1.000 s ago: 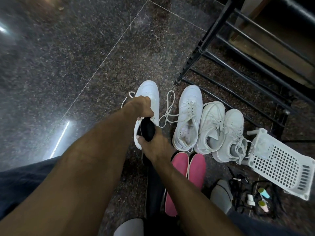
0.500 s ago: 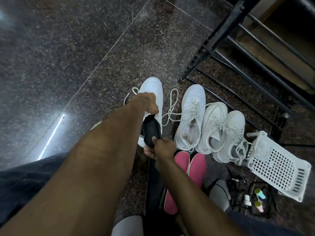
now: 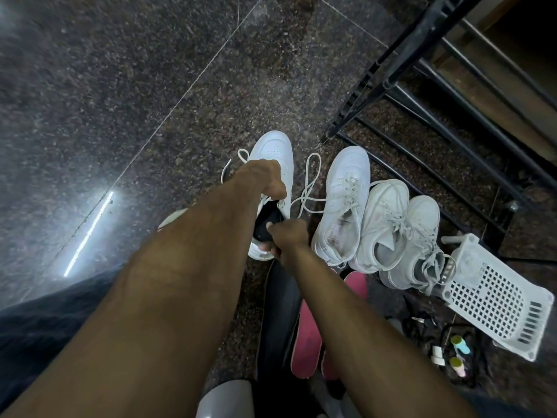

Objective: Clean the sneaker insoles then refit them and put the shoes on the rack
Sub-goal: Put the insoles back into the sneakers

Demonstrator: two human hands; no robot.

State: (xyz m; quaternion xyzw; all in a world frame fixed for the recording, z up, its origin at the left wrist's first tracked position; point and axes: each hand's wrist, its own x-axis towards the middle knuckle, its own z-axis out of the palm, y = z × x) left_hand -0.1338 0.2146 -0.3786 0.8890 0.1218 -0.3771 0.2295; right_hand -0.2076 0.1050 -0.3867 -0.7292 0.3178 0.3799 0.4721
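The left hand gripped the white sneaker at its collar, fingers curled over the edge, while the right hand pinched the black insole lodged in the opening just beyond its fingertips. Right of both, a white basket lay tipped, contents unclear.

four sneakers in row on floor | rack behind | basket right

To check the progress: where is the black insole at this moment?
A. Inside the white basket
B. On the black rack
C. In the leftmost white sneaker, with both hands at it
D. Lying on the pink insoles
C: the black insole sits in the leftmost white sneaker; the right hand pinches it.
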